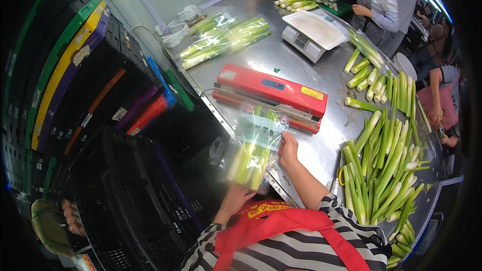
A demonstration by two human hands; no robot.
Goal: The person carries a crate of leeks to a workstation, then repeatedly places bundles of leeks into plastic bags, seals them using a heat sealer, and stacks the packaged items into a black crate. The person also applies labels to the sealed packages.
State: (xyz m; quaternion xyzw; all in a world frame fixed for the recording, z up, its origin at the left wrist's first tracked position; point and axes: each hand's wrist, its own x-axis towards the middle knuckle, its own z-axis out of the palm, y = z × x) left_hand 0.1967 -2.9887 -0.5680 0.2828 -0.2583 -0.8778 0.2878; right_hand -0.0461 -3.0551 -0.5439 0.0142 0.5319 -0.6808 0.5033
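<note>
A clear plastic bag of green-and-white vegetable stalks (253,158) with a printed band is held in front of a red impulse bag sealer (271,86). The bag's upper end lies against the sealer's front edge. My right hand (289,148) grips the bag's right side, thumb and fingers pinching the plastic. At the bag's lower end is my left hand (235,197), partly hidden under it, so its hold is unclear. Loose stalks (380,169) are heaped to the right on the steel table (312,162). Filled bags (229,37) lie beyond the sealer.
A white scale (307,41) stands at the back. Stacked black and coloured crates (113,45) rise at the left, with black crates (150,195) below. Scissors with a yellow handle (341,176) lie by the heap. Other people (380,11) are beyond the table's right side.
</note>
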